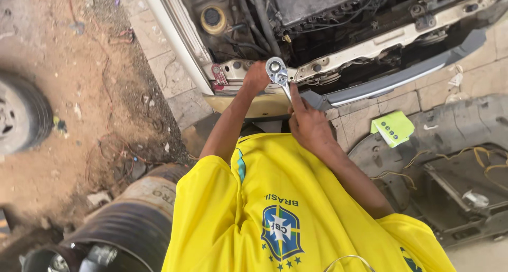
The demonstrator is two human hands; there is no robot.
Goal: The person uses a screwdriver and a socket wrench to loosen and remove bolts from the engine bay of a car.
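Observation:
A chrome ratchet wrench (277, 71) stands with its round head on the cream front crossmember (370, 44) of a car with an open engine bay. My right hand (307, 125) grips the wrench's handle from below, index finger stretched along it. My left hand (256, 77) is curled against the crossmember just left of the ratchet head, touching or nearly touching it. What its fingers hold is hidden. Both forearms reach forward over my yellow jersey (286, 214).
The engine bay holds a yellow-capped reservoir (212, 18), hoses and wiring. A detached grey bumper with yellow wires (455, 171) lies on the paving at right, beside a green card (392, 128). A wheel (18, 116) rests on the dirt at left, with a corrugated black hose (121, 224) below.

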